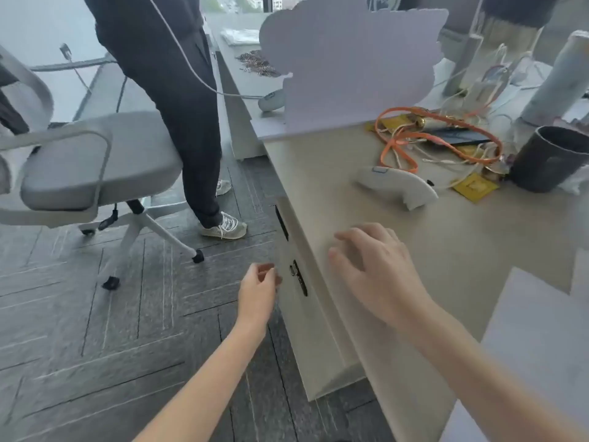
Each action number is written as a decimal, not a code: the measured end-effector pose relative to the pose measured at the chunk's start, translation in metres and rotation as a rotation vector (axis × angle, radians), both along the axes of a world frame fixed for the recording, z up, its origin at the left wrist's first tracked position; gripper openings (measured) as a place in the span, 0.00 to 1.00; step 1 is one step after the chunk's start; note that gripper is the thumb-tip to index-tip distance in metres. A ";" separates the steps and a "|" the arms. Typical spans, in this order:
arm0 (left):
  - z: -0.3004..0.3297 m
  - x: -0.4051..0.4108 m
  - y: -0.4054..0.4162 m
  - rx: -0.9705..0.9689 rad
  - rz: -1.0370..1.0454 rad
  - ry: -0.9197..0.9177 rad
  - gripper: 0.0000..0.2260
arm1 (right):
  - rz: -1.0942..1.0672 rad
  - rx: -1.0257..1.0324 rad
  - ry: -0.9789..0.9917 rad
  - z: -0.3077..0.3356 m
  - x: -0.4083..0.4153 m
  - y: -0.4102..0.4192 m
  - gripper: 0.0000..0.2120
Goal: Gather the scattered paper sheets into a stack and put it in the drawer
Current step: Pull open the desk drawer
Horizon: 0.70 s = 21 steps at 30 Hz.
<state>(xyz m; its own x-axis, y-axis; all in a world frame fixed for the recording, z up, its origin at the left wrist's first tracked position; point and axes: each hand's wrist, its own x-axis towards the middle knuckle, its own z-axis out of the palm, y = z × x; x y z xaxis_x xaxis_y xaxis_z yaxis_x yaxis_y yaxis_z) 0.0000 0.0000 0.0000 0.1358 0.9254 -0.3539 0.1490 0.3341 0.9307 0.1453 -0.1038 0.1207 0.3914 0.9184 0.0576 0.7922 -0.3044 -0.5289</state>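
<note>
neither grip holds anything. left hand (pixel 258 290) hangs in front of the drawer (pixel 306 317), its fingers curled in toward the thumb, just beside the dark handle (pixel 299 277) on the drawer front; whether a fingertip touches the front is too blurred to tell. right hand (pixel 374 269) is spread above the counter (pixel 322 173) near its front edge, fingers loose and slightly bent, palm down; contact with the surface cannot be told. the drawer front stands out a little from the counter's side, and a second dark slot (pixel 281 223) shows higher up on the same side.

a pale paper sheet (pixel 538 342) lies on the counter at the lower right, close to the right forearm, with another white edge (pixel 580 275) just behind it. farther back on the counter rests a white handheld device (pixel 398 186), then an orange cable (pixel 436 138) tangled with thin white cords, yellow packets (pixel 475 186) and a dark cup (pixel 548 157) at the right. a large blank grey patch (pixel 347 62) covers the space behind the counter.

on the carpeted floor (pixel 95 314) to the left stands a grey office chair (pixel 92 167), and beside it a person in dark trousers (pixel 178 100) and light sneakers (pixel 224 226).
</note>
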 end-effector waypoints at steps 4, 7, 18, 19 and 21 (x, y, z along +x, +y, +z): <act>-0.014 0.010 0.010 -0.083 -0.036 -0.017 0.04 | 0.007 -0.081 -0.168 -0.006 -0.008 0.037 0.24; -0.023 0.015 0.018 -0.095 -0.053 -0.034 0.04 | 0.029 -0.148 -0.222 -0.011 -0.013 0.056 0.29; -0.026 0.025 0.027 -0.046 -0.334 0.170 0.07 | 0.007 -0.188 -0.312 -0.011 -0.017 0.060 0.30; -0.028 0.024 0.028 -0.028 -0.345 0.163 0.07 | 0.005 -0.184 -0.312 -0.012 -0.016 0.060 0.31; -0.031 0.025 0.026 -0.001 -0.320 0.125 0.08 | 0.002 -0.181 -0.315 -0.013 -0.015 0.059 0.31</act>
